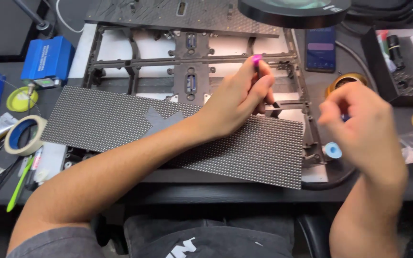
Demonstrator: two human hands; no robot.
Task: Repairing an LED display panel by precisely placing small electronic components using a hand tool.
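At six o'clock, closest in, lies the person's lap in dark cloth, with both bare forearms rising from it over the near edge of the dark bench [206,191]; the left hand [237,98] sits just above centre, its fingers closed around a slim dark tool [264,86] with a magenta cap at its upper end, the tool's lower tip pointing down toward the metal frame [192,59] at the far edge of the panel; the heel of that hand rests on the long grey LED panel [259,153], a dotted rectangular board lying slantwise across the bench from nine o'clock to about four o'clock, with a patch of grey tape [161,119] stuck on it near the wrist; the right hand [359,119], blurred, hovers at three o'clock with its fingers curled inward, and whether it pinches anything I cannot tell; just beside it at four o'clock sits a small pale-blue round cap [332,150]; at twelve o'clock a black round magnifier lamp [292,9] overhangs the frame, and a phone [320,48] lies at one o'clock; at nine o'clock are a roll of masking tape [22,135] and, farther up, a blue box [46,57].
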